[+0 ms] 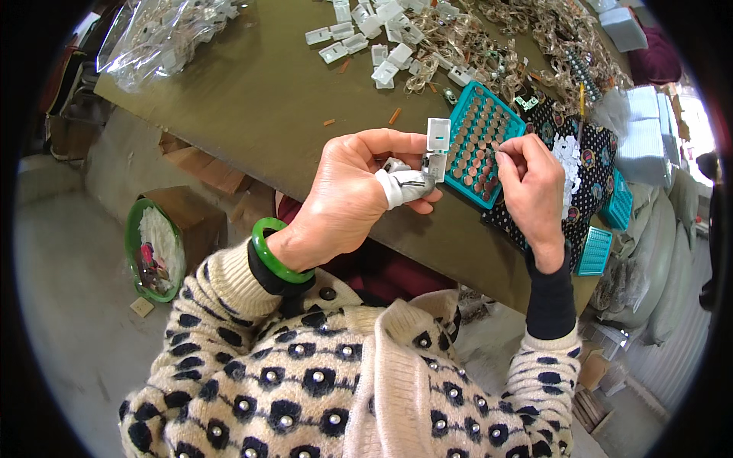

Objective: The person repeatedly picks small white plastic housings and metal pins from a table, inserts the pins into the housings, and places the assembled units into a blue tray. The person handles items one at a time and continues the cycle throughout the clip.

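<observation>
My left hand (336, 191) is closed around a small white plastic case (438, 136), which stands open with its lid swung up. White wrapping (392, 188) covers that hand's thumb, and a grey cap-like piece shows at its tip. My right hand (532, 183) has thumb and forefinger pinched together at the right edge of a teal tray (472, 197). Whatever lies between those fingertips is too small to make out. Rows of round coppery discs (475, 145) fill the tray, which sits just beyond the case.
White cases (385, 72) and a heap of tangled clear wires (489, 42) cover the far table. White pieces (566, 164) lie on dark patterned cloth (603, 145). More teal trays (594, 252) rest at the right. A green basket (136, 263) stands on the floor at left.
</observation>
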`<move>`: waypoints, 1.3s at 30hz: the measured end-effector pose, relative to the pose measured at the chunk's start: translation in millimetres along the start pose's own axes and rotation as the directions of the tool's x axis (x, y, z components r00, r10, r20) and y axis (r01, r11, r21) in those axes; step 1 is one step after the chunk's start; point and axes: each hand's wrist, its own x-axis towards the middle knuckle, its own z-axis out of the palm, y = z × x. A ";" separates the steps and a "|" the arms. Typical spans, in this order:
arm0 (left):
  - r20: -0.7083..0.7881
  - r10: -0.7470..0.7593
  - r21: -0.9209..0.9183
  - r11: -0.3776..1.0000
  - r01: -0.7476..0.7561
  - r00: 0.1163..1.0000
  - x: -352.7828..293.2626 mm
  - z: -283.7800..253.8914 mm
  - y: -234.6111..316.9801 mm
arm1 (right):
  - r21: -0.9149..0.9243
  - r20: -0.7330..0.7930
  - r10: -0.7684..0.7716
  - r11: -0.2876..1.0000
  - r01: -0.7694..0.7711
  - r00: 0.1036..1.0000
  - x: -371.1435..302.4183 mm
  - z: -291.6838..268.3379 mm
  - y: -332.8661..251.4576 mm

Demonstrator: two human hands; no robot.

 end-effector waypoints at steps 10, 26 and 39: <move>-0.021 0.003 0.078 0.997 -0.001 1.000 -3.3 3.4 -0.8 | -0.148 -0.144 -0.502 0.863 0.483 0.853 -20.1 29.1 -62.7; 0.000 -0.014 -0.061 0.998 0.014 1.000 -16.4 -3.0 0.9 | -0.212 -0.135 -0.644 0.761 0.613 0.753 -32.8 37.3 -75.1; 0.172 -0.090 -0.245 0.961 0.131 0.981 -6.2 -4.7 -10.2 | -0.278 -0.142 -0.245 0.940 0.199 0.959 -33.0 7.8 4.6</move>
